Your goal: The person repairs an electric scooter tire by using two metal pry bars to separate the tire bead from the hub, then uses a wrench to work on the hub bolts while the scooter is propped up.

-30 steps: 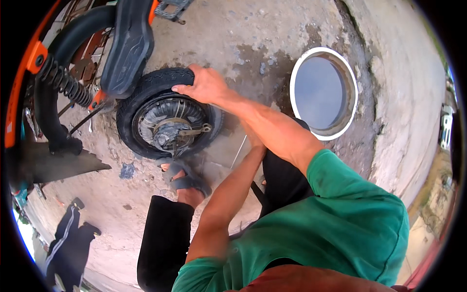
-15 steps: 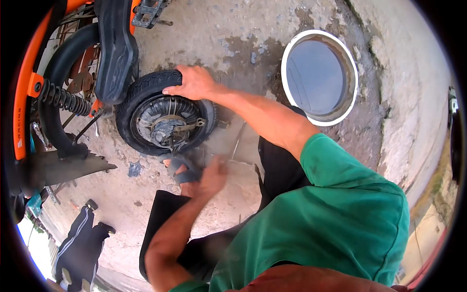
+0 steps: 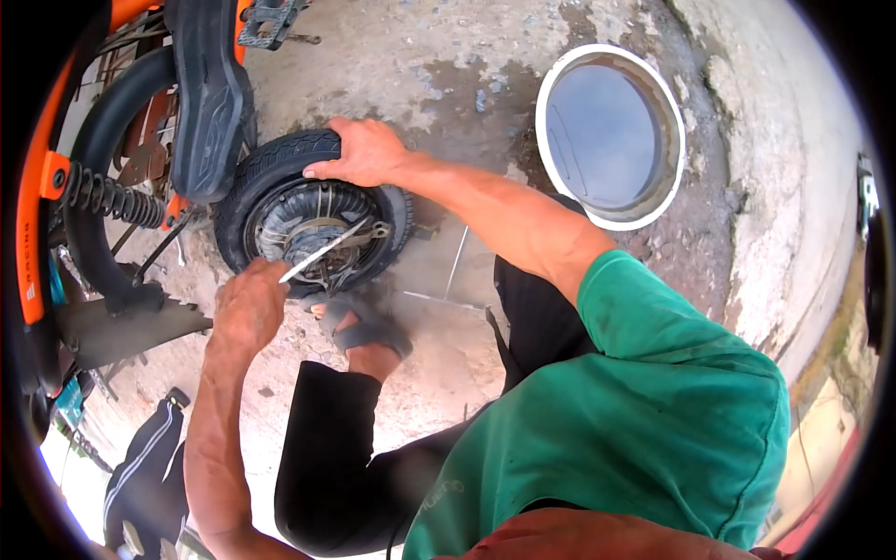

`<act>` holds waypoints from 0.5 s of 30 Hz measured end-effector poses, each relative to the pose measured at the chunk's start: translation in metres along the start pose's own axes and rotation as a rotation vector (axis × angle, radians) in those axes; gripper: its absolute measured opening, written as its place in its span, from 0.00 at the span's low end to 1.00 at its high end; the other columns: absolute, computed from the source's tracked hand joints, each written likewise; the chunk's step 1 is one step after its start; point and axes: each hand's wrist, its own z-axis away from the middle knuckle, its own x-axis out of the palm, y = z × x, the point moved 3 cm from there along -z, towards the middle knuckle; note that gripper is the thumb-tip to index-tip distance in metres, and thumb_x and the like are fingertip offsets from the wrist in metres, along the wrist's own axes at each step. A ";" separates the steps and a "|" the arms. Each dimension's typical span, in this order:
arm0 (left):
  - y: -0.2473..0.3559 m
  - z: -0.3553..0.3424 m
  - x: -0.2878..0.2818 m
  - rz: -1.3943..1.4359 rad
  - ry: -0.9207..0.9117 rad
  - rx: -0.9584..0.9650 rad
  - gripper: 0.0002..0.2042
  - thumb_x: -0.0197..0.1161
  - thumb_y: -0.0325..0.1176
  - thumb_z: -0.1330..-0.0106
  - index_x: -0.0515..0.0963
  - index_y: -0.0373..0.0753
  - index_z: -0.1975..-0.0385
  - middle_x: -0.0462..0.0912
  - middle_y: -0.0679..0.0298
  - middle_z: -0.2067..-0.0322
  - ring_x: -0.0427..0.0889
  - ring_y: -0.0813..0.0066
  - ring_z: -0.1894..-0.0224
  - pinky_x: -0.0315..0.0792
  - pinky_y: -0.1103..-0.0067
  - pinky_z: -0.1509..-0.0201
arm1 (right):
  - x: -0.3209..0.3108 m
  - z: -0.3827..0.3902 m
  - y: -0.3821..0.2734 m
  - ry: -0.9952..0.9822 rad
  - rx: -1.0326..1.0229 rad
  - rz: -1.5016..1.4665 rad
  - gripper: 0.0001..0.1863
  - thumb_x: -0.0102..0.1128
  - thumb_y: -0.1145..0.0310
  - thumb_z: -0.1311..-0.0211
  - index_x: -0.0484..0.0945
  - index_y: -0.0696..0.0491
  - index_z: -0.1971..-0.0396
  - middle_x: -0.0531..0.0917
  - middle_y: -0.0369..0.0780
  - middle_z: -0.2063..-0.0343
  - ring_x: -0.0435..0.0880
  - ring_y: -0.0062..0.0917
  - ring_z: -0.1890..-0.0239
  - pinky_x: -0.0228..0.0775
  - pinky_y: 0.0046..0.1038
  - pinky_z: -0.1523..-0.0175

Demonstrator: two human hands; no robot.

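A wheel with a black tire (image 3: pixel 266 173) and a dirty hub motor (image 3: pixel 303 238) rests on the ground in front of me. My right hand (image 3: pixel 369 152) grips the top of the tire, thumb on the near side and fingers over the tread. At the wheel's lower left, my left hand (image 3: pixel 250 303) is closed around a slim, pale metal tire lever (image 3: pixel 322 254). The lever points up and right across the hub; whether it touches the wheel I cannot tell. Just below the tire is my sandalled foot (image 3: pixel 364 331).
A white-rimmed basin of water (image 3: pixel 607 135) stands at the right. Two thin metal bars (image 3: pixel 455 261) lie on the ground beside the wheel. An orange-framed bike (image 3: pixel 47 177) with a coil spring (image 3: pixel 117 201) fills the left side. Another person's dark trousers (image 3: pixel 145 467) show at lower left.
My left hand has moved left, from beside my foot to the wheel's lower left, and the lever now shows in it. My right hand keeps its grip on the tire.
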 end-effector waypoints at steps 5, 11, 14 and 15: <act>0.017 -0.043 -0.010 -0.184 -0.081 -0.041 0.11 0.57 0.26 0.27 0.85 0.41 0.53 0.86 0.47 0.52 0.88 0.39 0.51 0.80 0.53 0.45 | 0.000 -0.002 0.008 0.012 0.003 -0.019 0.48 0.76 0.27 0.49 0.82 0.59 0.46 0.90 0.55 0.58 0.89 0.53 0.50 0.80 0.48 0.41; 0.039 -0.045 -0.024 -0.363 -0.105 -0.016 0.11 0.60 0.25 0.30 0.86 0.39 0.54 0.87 0.48 0.54 0.91 0.49 0.54 0.84 0.58 0.48 | -0.002 0.001 -0.001 -0.007 0.001 -0.022 0.47 0.76 0.31 0.48 0.81 0.61 0.45 0.89 0.58 0.56 0.89 0.55 0.49 0.80 0.48 0.41; 0.037 -0.057 -0.018 -0.455 -0.072 0.049 0.11 0.62 0.25 0.32 0.86 0.40 0.54 0.87 0.49 0.55 0.93 0.53 0.55 0.85 0.62 0.51 | -0.006 0.002 0.007 0.020 0.008 -0.018 0.46 0.77 0.32 0.48 0.82 0.60 0.46 0.89 0.58 0.56 0.89 0.55 0.50 0.80 0.48 0.42; 0.029 -0.066 -0.008 -0.398 -0.021 0.107 0.07 0.63 0.26 0.32 0.86 0.39 0.59 0.87 0.50 0.58 0.92 0.50 0.57 0.83 0.59 0.52 | -0.007 0.002 0.010 0.030 0.001 -0.022 0.45 0.77 0.32 0.48 0.82 0.60 0.47 0.89 0.58 0.57 0.89 0.55 0.50 0.80 0.49 0.42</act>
